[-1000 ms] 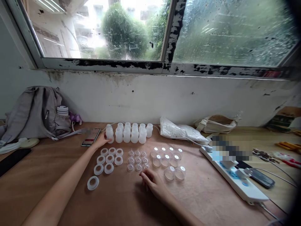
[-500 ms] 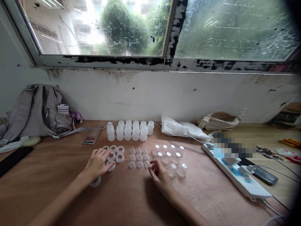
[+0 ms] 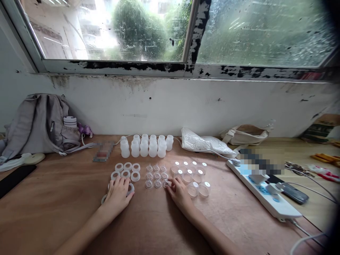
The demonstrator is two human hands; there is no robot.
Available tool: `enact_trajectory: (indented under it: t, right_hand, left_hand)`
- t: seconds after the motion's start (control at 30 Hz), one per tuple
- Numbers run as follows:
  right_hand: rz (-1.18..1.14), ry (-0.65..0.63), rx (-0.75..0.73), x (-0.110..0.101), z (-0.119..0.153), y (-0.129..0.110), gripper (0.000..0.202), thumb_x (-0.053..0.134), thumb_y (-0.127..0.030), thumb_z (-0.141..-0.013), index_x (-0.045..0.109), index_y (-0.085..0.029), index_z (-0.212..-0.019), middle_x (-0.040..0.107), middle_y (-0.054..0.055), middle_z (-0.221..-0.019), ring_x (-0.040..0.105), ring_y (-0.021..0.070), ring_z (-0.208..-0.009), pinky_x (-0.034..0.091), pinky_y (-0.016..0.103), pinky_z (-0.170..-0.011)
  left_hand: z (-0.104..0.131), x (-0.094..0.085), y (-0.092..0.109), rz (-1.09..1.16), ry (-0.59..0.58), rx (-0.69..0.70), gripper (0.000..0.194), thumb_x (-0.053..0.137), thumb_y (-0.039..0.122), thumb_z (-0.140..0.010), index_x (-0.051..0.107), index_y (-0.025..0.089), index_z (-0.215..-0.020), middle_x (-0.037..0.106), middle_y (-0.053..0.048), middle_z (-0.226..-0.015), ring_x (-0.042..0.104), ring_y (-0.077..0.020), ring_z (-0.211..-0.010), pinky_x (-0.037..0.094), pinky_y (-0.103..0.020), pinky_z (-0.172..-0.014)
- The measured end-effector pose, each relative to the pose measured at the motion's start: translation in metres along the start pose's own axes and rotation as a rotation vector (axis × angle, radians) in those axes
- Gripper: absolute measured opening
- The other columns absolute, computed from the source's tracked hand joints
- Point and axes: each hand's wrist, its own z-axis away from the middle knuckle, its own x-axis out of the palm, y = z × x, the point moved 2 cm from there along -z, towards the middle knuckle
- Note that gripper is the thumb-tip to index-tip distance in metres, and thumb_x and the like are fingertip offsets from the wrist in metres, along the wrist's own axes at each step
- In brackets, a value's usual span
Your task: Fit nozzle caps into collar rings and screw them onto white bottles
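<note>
My left hand (image 3: 118, 194) is bent down over the nearest white plastic rings, its thumb and fingers around one white ring (image 3: 130, 188). More rings, such as the white ring (image 3: 135, 176), lie flat in rows beyond my fingertips; some are partly hidden under the hand. My right hand (image 3: 181, 196) rests on the table with thumb and index finger closed at the edge of a clear bottle nipple (image 3: 165, 183), the near right one of a small grid. Clear domed caps (image 3: 193, 189) lie just right of this hand.
Several frosted bottles (image 3: 152, 148) stand in rows behind the parts. A white plastic bag (image 3: 196, 141) lies against the wall. At right are a power strip (image 3: 262, 193) with cables and a dark phone (image 3: 294, 193); a grey backpack (image 3: 39, 124) leans at left.
My left hand has moved nearer and to the right over the front rings, uncovering a ring in the second row; the front ring has shifted right. My right hand remains at the same nipple.
</note>
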Motion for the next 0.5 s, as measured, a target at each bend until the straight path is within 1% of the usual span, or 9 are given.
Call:
enact_trajectory:
  t: [0.1, 0.17, 0.2, 0.23, 0.3, 0.37, 0.43, 0.5]
  right_hand:
    - [-0.125, 0.013, 0.01, -0.003, 0.002, -0.005, 0.018, 0.051, -0.032, -0.079, 0.055, -0.018, -0.089, 0.05, 0.006, -0.086, 0.052, 0.0122, -0.056, 0.048, 0.03, -0.056]
    - [-0.233, 0.011, 0.027, -0.005, 0.005, -0.01, 0.021, 0.051, -0.034, -0.08, 0.049, -0.018, -0.093, 0.05, 0.005, -0.087, 0.053, 0.0118, -0.056, 0.048, 0.028, -0.052]
    - [-0.281, -0.001, 0.039, -0.005, 0.007, -0.013, 0.022, 0.051, -0.034, -0.08, 0.047, -0.018, -0.095, 0.051, 0.004, -0.084, 0.054, 0.0125, -0.058, 0.048, 0.027, -0.05]
    - [-0.322, -0.016, 0.05, -0.005, 0.008, -0.015, 0.023, 0.05, -0.034, -0.081, 0.044, -0.019, -0.097, 0.052, 0.003, -0.079, 0.055, 0.0129, -0.058, 0.048, 0.026, -0.049]
    - [-0.37, -0.031, 0.061, -0.004, 0.012, -0.018, 0.022, 0.05, -0.032, -0.081, 0.042, -0.019, -0.097, 0.053, 0.002, -0.075, 0.055, 0.0126, -0.057, 0.047, 0.025, -0.047]
    - [-0.376, -0.017, 0.044, -0.003, 0.015, -0.02, 0.019, 0.05, -0.029, -0.08, 0.042, -0.02, -0.094, 0.055, 0.002, -0.078, 0.054, 0.0118, -0.057, 0.048, 0.024, -0.047]
    - [-0.347, 0.009, 0.009, -0.002, 0.017, -0.022, 0.016, 0.049, -0.025, -0.08, 0.045, -0.02, -0.095, 0.056, 0.003, -0.081, 0.054, 0.0121, -0.059, 0.048, 0.025, -0.051]
    - [-0.303, 0.014, -0.035, 0.0, 0.019, -0.025, 0.016, 0.047, -0.022, -0.08, 0.047, -0.02, -0.096, 0.056, 0.003, -0.08, 0.054, 0.0123, -0.06, 0.048, 0.026, -0.054]
  left_hand:
    - [-0.001, -0.005, 0.018, 0.256, -0.041, 0.031, 0.024, 0.05, 0.034, -0.075, 0.055, 0.019, -0.092, 0.058, -0.008, -0.092, 0.051, -0.025, -0.089, 0.038, -0.039, -0.078]
    - [-0.001, -0.005, 0.033, 0.497, -0.019, 0.059, 0.026, 0.052, 0.032, -0.075, 0.052, 0.019, -0.098, 0.055, -0.007, -0.098, 0.052, -0.0204, -0.086, 0.042, -0.034, -0.076]
    - [-0.002, -0.003, 0.041, 0.608, 0.0, 0.062, 0.028, 0.053, 0.032, -0.075, 0.051, 0.02, -0.1, 0.054, -0.007, -0.1, 0.053, -0.0184, -0.083, 0.044, -0.032, -0.074]
    - [-0.002, 0.001, 0.047, 0.718, 0.008, 0.066, 0.029, 0.053, 0.031, -0.075, 0.049, 0.02, -0.102, 0.053, -0.007, -0.102, 0.054, -0.0168, -0.08, 0.045, -0.03, -0.071]
    - [-0.001, 0.014, 0.058, 0.937, 0.003, 0.05, 0.031, 0.054, 0.03, -0.076, 0.046, 0.02, -0.104, 0.054, -0.006, -0.1, 0.055, -0.015, -0.079, 0.047, -0.029, -0.072]
    - [0.0, 0.029, 0.064, 1.133, -0.044, 0.014, 0.033, 0.055, 0.026, -0.076, 0.042, 0.019, -0.105, 0.058, -0.004, -0.088, 0.057, -0.014, -0.077, 0.048, -0.027, -0.073]
    - [0.001, 0.042, 0.066, 1.248, -0.091, 0.0, 0.035, 0.058, 0.023, -0.074, 0.04, 0.019, -0.104, 0.059, -0.002, -0.081, 0.059, -0.0139, -0.076, 0.048, -0.027, -0.073]
    - [0.003, 0.048, 0.065, 1.286, -0.106, -0.003, 0.038, 0.06, 0.02, -0.072, 0.04, 0.019, -0.103, 0.059, -0.003, -0.085, 0.059, -0.0148, -0.08, 0.048, -0.027, -0.075]
